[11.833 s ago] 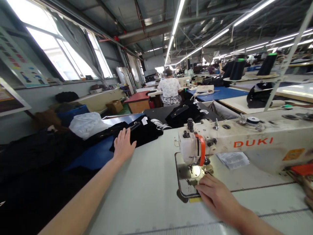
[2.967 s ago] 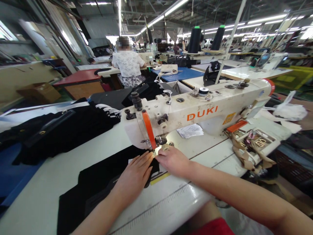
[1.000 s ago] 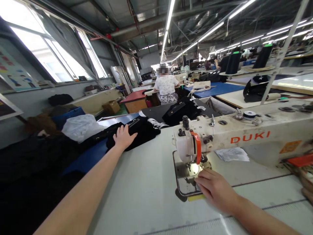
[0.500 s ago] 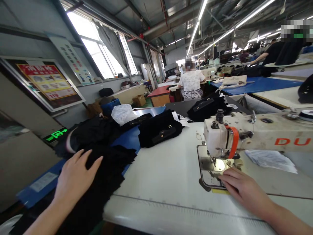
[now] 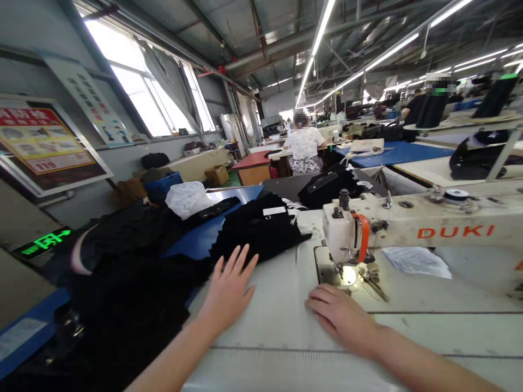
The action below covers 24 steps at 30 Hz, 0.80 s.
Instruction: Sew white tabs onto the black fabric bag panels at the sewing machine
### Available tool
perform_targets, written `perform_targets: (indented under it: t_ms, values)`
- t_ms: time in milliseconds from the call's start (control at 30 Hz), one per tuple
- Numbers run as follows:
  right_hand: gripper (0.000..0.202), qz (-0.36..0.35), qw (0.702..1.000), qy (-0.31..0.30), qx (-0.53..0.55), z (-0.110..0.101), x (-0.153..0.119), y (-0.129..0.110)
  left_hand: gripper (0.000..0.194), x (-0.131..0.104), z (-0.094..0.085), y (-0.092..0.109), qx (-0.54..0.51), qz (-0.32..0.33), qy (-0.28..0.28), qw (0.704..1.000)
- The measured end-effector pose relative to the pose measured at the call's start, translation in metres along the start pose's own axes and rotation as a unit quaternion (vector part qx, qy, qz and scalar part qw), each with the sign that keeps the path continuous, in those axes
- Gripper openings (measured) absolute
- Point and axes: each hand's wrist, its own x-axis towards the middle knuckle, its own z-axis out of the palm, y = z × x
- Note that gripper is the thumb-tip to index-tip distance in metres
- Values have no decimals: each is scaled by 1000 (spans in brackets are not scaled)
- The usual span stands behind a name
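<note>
My left hand (image 5: 231, 286) reaches forward, palm down, with its fingers spread and nothing in them. Its fingertips are at the near edge of a stack of black fabric pieces (image 5: 257, 226); contact is unclear. My right hand (image 5: 343, 316) rests at the front of the sewing machine (image 5: 343, 228), by the metal needle plate (image 5: 324, 269). Its fingers lie slightly bent and close together on the surface, with no object visible in them. The underside of that hand is hidden. Lamplight falls beneath the needle.
A heap of black fabric (image 5: 134, 305) covers the left side. White paper sheets (image 5: 417, 261) lie under the machine arm. More black pieces (image 5: 327, 185) and a white plastic bag (image 5: 186, 198) sit beyond the table (image 5: 269, 305). A seated person (image 5: 304, 147) works farther off.
My left hand has moved right, from the black heap to the middle stack. My right hand has come off the needle area toward the plate's front edge. The view has turned right.
</note>
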Motion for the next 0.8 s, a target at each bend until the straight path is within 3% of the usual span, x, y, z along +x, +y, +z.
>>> perform_targets:
  t_ms: [67,167,367,533,600,700,800]
  values:
    - [24,14,1000,2,1,1,0,-1,73,27,28,11,-23,-27,-28,999]
    - [23,36,999,12,5,0,-4,1,75,63,50,-1,-67,-65,-43,995]
    - [26,42,999,6,5,3,-3,3,38,116,45,-59,-132,-72,-63,987]
    - [25,26,999,18,-21,13,-2,11,40,164,41,-99,-122,-155,-33,980]
    - [22,10,998,38,-40,20,-3,16,53,173,45,-98,-100,-183,6,978]
    - [13,-27,992,100,-79,34,-3,26,61,173,61,-76,-57,-195,61,977]
    - [10,-65,976,171,-116,49,-1,36,55,168,84,-53,-58,-162,20,985]
